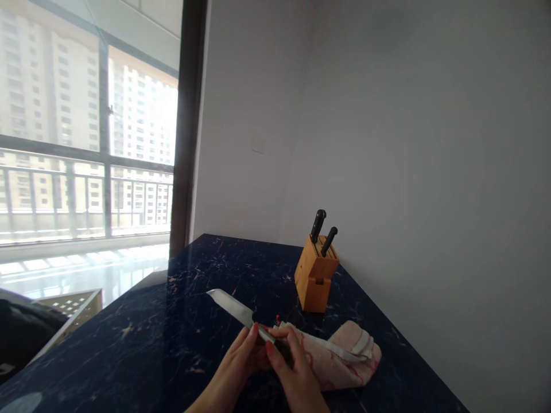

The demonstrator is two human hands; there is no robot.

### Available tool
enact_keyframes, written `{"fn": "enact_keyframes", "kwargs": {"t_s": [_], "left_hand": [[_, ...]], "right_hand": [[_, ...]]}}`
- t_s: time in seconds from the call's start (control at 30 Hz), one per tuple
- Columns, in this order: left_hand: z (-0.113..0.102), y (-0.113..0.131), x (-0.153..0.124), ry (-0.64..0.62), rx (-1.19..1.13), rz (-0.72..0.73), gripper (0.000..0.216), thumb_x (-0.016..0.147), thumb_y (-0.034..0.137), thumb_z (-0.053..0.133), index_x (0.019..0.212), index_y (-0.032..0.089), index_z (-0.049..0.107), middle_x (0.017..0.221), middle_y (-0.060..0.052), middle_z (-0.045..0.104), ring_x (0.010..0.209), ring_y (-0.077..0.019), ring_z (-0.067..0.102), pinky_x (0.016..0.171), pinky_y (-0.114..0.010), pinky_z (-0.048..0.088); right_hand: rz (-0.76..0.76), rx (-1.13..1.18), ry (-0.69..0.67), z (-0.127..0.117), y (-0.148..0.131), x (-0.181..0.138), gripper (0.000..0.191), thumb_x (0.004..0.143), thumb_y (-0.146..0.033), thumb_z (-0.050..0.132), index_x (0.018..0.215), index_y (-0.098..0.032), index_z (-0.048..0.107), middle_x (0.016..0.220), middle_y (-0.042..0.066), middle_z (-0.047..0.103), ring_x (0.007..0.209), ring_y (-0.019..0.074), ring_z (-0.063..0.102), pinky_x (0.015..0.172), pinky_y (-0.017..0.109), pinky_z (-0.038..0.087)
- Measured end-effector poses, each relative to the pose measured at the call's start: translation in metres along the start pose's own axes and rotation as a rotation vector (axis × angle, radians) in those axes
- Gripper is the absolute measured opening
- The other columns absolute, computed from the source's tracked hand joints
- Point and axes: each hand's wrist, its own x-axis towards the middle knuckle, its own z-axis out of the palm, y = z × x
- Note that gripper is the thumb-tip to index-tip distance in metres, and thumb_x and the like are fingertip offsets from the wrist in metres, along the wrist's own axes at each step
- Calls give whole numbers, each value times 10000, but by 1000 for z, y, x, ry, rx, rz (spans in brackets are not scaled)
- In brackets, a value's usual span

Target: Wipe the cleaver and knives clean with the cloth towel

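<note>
A kitchen knife [232, 307] with a broad silver blade is held above the dark tabletop, its tip pointing away to the left. My right hand [295, 367] is closed round the dark handle. At the front of the handle, close to the blade, the fingers of my left hand [243, 358] pinch the knife as well. Just right of my right hand lies a folded pink and white cloth [336, 358] with red markings. A small red object [278, 319] shows behind my fingers; its kind cannot be made out.
A wooden knife block [316, 278] holding two black-handled knives [319, 225] stands farther back on the dark marbled table [206, 269]. A grey wall [408, 172] runs along the right side. On the left are a large window [142, 115] and a chair-like item [80, 312] with perforations.
</note>
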Motion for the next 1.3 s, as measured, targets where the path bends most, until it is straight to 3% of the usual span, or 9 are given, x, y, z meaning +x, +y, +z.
{"fn": "enact_keyframes", "kwargs": {"t_s": [0.1, 0.23, 0.37, 0.47, 0.57, 0.63, 0.8, 1.03, 1.3], "left_hand": [[-5, 5, 2, 98, 34, -7, 432, 700, 551, 565, 887, 163, 542, 747, -40, 627, 732, -200, 617, 705, -335, 461], [-13, 15, 7, 197, 192, 74, 440, 674, 567, 558, 900, 192, 505, 696, 9, 582, 671, -163, 615, 672, -310, 481], [-22, 26, 10, 343, 395, 210, 493, 711, 587, 469, 1032, 212, 459, 557, 90, 439, 412, -79, 480, 425, -210, 425], [-30, 31, 11, 368, 561, 182, 510, 752, 575, 393, 1088, 197, 457, 507, 105, 388, 318, -57, 346, 313, -168, 281], [-39, 34, 11, 339, 791, 194, 452, 768, 535, 395, 982, 166, 546, 523, 62, 472, 420, -99, 457, 389, -193, 328], [-42, 36, 10, 285, 1000, 238, 371, 788, 480, 406, 861, 170, 596, 626, 9, 581, 602, -152, 555, 544, -227, 396], [-42, 39, 8, 213, 1251, 193, 366, 843, 390, 329, 724, 177, 602, 695, -24, 637, 686, -184, 576, 656, -261, 375], [-36, 23, 5, 138, 1311, 107, 336, 851, 379, 334, 715, 183, 571, 628, -12, 609, 617, -162, 563, 593, -235, 357], [-19, 8, -7, 7, 1398, 154, 129, 831, 253, 391, 816, 212, 512, 753, -32, 637, 708, -174, 607, 618, -220, 376]], "right_hand": [[-122, -210, -44, 0, -2, -2, 315, 782, -444, 511, 1028, -254, 561, 1026, 38, 609, 900, 195, 581, 777, 313, 457], [-157, -530, -46, -13, -6, 1, 283, 835, -372, 433, 1067, -244, 535, 807, 13, 622, 726, 166, 594, 677, 273, 471], [-254, -808, 9, -30, -1, 7, 234, 827, -202, 404, 1007, -221, 553, 957, 46, 609, 919, 187, 567, 819, 307, 439], [-254, -1033, -33, -34, 6, 8, 300, 726, -125, 517, 1013, -203, 556, 1077, 77, 577, 1037, 239, 512, 899, 373, 396], [-212, -1190, -93, -31, 9, 7, 360, 666, -85, 581, 1014, -172, 554, 1087, 97, 576, 1052, 269, 499, 908, 407, 385], [-198, -1251, -119, -28, 7, 7, 310, 666, -83, 587, 962, -172, 565, 1054, 94, 586, 1020, 264, 514, 884, 400, 400], [-249, -1310, -111, -28, 6, 10, 112, 701, -100, 539, 738, -206, 547, 846, 38, 613, 809, 211, 575, 747, 335, 438], [-323, -1251, 234, -41, 1, 16, 61, 793, -184, 457, 740, -211, 470, 649, 8, 584, 591, 174, 560, 559, 265, 387], [-325, -952, 80, -31, 1, 7, 76, 845, -187, 406, 827, -211, 477, 794, 20, 586, 755, 158, 568, 682, 265, 430]]}}
